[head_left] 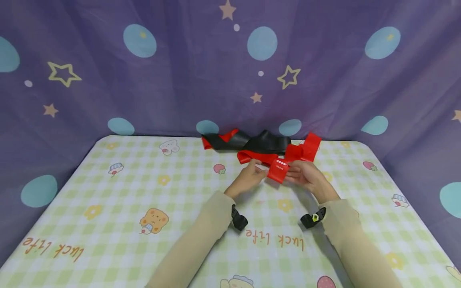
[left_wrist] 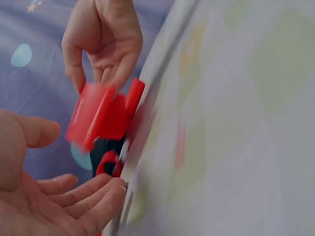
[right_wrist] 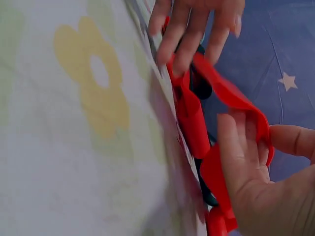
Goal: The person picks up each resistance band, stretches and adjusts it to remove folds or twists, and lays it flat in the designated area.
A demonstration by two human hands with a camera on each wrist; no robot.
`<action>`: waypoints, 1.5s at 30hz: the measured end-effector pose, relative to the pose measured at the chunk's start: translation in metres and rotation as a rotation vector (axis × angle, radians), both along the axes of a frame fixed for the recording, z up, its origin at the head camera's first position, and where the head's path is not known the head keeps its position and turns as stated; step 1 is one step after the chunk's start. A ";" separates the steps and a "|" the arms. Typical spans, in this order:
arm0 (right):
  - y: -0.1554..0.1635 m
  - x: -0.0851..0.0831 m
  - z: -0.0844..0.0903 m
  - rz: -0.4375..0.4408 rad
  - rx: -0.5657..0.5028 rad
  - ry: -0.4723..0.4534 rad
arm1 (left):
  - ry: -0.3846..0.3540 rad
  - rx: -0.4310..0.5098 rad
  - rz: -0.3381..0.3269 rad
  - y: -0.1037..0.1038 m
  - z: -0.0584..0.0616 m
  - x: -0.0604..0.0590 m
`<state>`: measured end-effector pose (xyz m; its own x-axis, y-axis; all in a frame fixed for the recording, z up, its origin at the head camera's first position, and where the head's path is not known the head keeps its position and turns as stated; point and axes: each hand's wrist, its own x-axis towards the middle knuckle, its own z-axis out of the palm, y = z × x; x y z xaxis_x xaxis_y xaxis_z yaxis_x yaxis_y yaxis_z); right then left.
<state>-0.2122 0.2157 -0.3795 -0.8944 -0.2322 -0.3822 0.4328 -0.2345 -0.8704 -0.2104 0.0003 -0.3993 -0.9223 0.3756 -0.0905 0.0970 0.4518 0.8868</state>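
lettering point(head_left: 281, 165) too small to read, right hand point(head_left: 309, 176) pinching red strap point(head_left: 277, 175), left hand point(head_left: 248, 177) spread

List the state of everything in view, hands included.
Left hand: open, fingers extended
Right hand: pinching the red strap
Red strap: loosely bent, printed end raised in the right hand
Black strap: lying bunched, mostly behind the red strap
Tablecloth: spread out
Curtain: hanging, lightly creased

Bands point(head_left: 266, 143) lie along the far edge of a table point(head_left: 126, 188), in front of a curtain point(head_left: 180, 72). Nearer, a band end point(head_left: 277, 172) sits between the left hand point(head_left: 247, 176) and right hand point(head_left: 309, 176).
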 end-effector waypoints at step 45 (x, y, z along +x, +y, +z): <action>-0.017 0.005 -0.009 -0.281 -0.327 -0.224 | -0.257 0.343 0.141 0.020 0.004 0.035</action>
